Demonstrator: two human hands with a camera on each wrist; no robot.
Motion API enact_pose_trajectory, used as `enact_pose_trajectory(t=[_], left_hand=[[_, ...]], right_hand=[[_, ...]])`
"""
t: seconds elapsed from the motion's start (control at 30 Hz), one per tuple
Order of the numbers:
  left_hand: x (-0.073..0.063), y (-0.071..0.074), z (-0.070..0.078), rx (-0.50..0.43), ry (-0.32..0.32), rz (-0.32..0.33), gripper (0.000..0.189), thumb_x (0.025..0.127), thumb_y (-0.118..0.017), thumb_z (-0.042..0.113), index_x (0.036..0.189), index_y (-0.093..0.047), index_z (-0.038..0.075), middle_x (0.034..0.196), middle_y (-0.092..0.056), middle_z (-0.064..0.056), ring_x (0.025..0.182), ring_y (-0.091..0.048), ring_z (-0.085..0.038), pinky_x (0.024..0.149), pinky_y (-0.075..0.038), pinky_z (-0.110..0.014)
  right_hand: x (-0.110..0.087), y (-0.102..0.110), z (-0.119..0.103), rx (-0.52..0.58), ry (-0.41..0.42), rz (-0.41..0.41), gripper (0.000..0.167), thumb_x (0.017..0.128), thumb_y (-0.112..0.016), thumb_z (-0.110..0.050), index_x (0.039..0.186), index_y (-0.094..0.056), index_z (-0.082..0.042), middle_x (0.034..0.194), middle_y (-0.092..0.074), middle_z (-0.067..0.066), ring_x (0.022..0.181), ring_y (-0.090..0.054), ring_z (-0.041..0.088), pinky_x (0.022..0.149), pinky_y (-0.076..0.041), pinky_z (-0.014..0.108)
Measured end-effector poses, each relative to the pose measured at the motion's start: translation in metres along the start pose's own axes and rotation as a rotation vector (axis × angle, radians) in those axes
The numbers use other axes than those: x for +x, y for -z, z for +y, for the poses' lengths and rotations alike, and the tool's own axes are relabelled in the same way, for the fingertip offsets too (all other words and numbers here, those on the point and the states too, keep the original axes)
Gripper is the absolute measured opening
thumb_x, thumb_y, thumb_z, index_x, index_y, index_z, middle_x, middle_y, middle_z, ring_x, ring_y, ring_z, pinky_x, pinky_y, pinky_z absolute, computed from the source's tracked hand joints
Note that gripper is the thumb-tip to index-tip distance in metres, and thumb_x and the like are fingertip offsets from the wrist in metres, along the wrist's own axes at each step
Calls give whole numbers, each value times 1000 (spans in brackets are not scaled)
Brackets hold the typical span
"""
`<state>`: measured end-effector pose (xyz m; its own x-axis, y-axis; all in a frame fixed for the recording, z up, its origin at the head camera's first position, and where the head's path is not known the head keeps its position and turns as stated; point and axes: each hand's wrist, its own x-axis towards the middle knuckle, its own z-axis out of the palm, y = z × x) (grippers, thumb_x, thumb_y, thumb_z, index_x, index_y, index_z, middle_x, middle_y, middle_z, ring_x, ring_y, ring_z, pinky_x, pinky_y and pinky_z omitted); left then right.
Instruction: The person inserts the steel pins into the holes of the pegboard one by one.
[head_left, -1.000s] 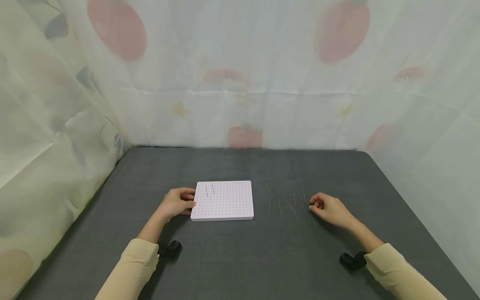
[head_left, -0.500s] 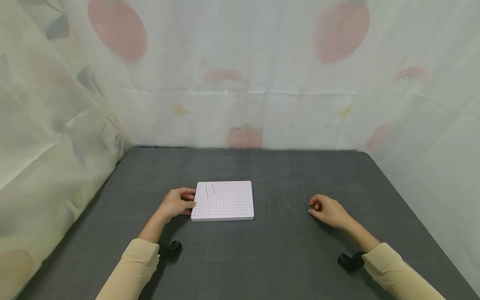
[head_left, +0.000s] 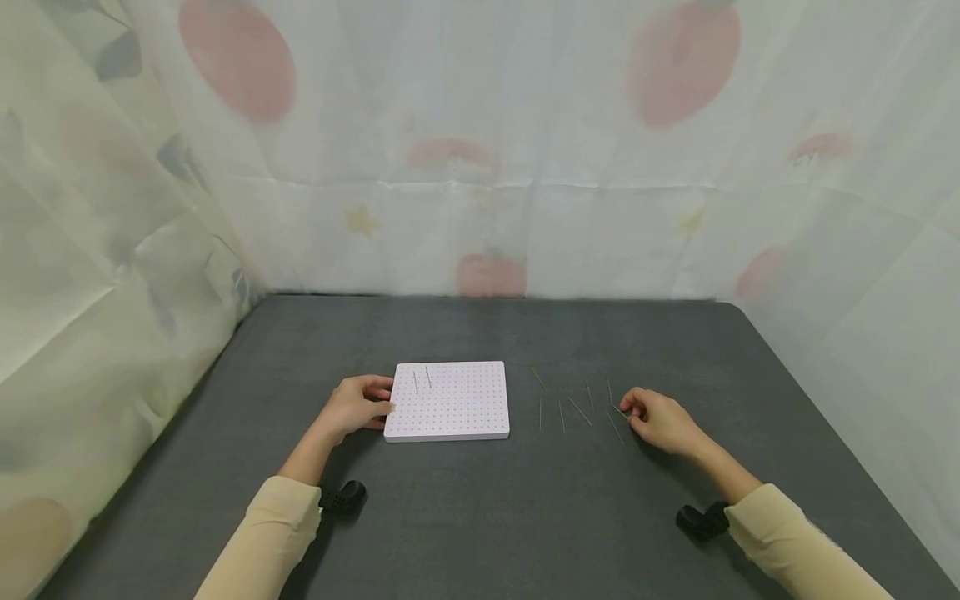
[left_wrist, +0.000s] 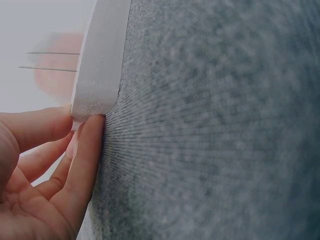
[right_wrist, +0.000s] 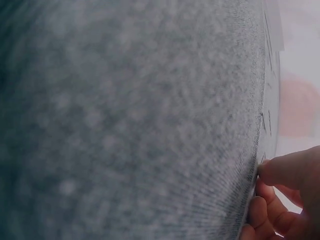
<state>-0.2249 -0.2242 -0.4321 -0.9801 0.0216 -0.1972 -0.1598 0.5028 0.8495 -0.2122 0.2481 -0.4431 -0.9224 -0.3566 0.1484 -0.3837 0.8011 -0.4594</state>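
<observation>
A white board (head_left: 457,412) with a grid of small holes lies flat on the dark table. Two thin metal needles (head_left: 416,383) stand in its far left part; the left wrist view shows both needles (left_wrist: 52,53) jutting from its face. My left hand (head_left: 351,408) holds the board's left edge, thumb at the top edge and fingertips against the side. To the right of the board, my right hand (head_left: 660,422) pinches a thin needle (head_left: 619,412) at table level between thumb and forefinger. In the right wrist view, the right hand (right_wrist: 285,195) mostly covers that needle.
Several loose needles (head_left: 580,412) lie scattered on the table (head_left: 480,517) between the board and my right hand. One needle (head_left: 615,427) is very close to the right fingertips. A patterned curtain (head_left: 480,225) hangs behind the table, and another curtain (head_left: 112,292) flanks its left side.
My right thumb and forefinger have closed on the needle by the fingertips, and its end has swung slightly. The left hand and board stay in place.
</observation>
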Motion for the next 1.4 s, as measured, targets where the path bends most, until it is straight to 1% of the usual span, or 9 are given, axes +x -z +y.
enact_pose_trajectory(t=[0.23,0.4,0.53,0.87,0.9,1.2,1.4], left_hand=[[1,0,0,7,-10,4,49,81,-65,0,128,-50,-2,110,-55,-20,78,-63,-18,64,-58,-33],[0,0,0,4,-8,8,49,81,-65,0,128,-50,-1,109,-56,-20,78,-63,-18,64,-58,-33],[-1,0,0,5,-5,8,49,81,-65,0,128,-51,-1,109,-56,-20,78,-64,-19,64,-58,-33],[-2,0,2,10,9,-1,48,81,-66,2,127,-51,1,111,-56,-20,80,-64,-19,64,-58,-33],[-2,0,2,12,2,-5,49,81,-66,2,127,-51,0,111,-55,-20,80,-64,-19,64,-58,-33],[0,1,1,3,0,-6,49,81,-66,1,128,-51,-1,111,-55,-20,80,-63,-19,64,-58,-33],[-1,1,1,5,0,-3,49,81,-66,1,128,-51,-1,111,-55,-20,79,-63,-19,64,-58,-33]], right_hand=[[1,1,1,-18,5,9,13,81,-60,2,89,-60,-8,72,-50,-3,62,-41,8,53,-34,24],[0,-1,-2,-41,-52,29,10,80,-65,-5,86,-60,-10,73,-49,-2,63,-42,10,55,-35,26],[-1,-3,-5,-55,-94,56,8,79,-66,-8,83,-59,-11,72,-49,-1,63,-42,12,54,-35,26],[-3,-3,-12,-72,-129,102,5,82,-64,-9,77,-63,-10,70,-51,0,60,-43,12,51,-36,27],[-3,-2,-12,-72,-134,104,5,82,-64,-10,77,-63,-10,70,-52,0,59,-43,12,51,-35,27],[-2,-4,-13,-78,-177,85,8,84,-61,-8,79,-66,-5,67,-56,0,51,-44,11,46,-36,26],[-1,-4,-14,-75,-168,68,9,84,-58,-7,79,-65,-4,63,-55,-1,49,-43,10,46,-35,25]])
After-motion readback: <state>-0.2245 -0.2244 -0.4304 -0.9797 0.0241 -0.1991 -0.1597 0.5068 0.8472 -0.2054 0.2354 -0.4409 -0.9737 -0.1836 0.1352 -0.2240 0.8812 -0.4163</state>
